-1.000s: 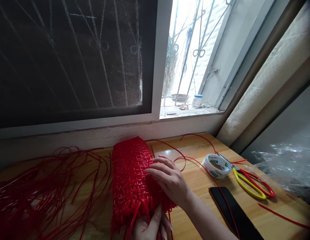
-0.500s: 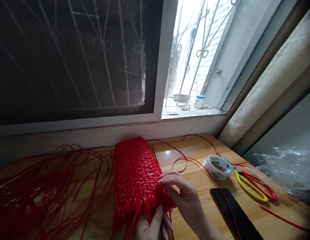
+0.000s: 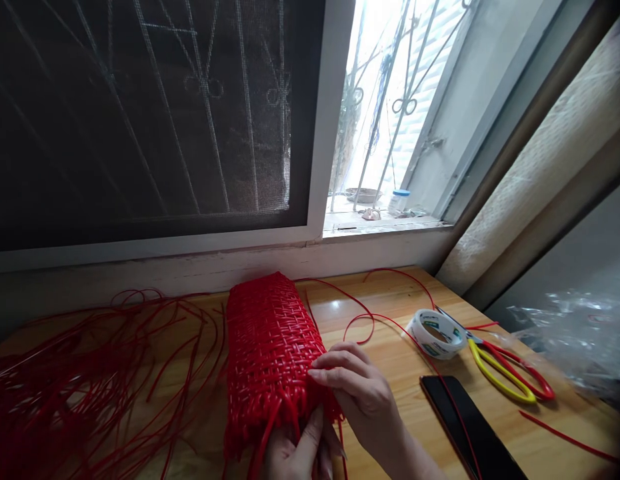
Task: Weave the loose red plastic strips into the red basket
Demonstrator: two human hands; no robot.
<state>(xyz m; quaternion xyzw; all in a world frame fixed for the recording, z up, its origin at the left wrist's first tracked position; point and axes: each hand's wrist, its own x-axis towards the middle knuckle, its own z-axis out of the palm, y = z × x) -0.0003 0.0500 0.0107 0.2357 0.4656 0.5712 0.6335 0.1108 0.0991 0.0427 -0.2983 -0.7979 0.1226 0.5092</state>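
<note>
A red woven basket (image 3: 273, 340) of glossy plastic strands lies on its side, its near end facing me. My left hand (image 3: 300, 450) is closed on the edge of that near end, thumb outside and some fingers hidden behind the strands. Loose strands (image 3: 269, 430) hang from the edge over this hand. My right hand (image 3: 363, 397) is at the basket's right side near the same end, its fingertips bent and pressed together against the weave. Whether a single strand is pinched there I cannot tell.
Tangled red strands (image 3: 55, 407) cover the left of the wooden table (image 3: 390, 293). To the right are a tape roll (image 3: 437, 333), scissors (image 3: 505, 377) with yellow and red handles, a black phone (image 3: 470, 427) with a strand across it, and clear plastic wrapping (image 3: 580, 340). A window frame (image 3: 317, 167) stands behind.
My right hand has shifted slightly left and its fingertips have moved a little lower on the weave. My left hand keeps its hold, and the basket has barely moved.
</note>
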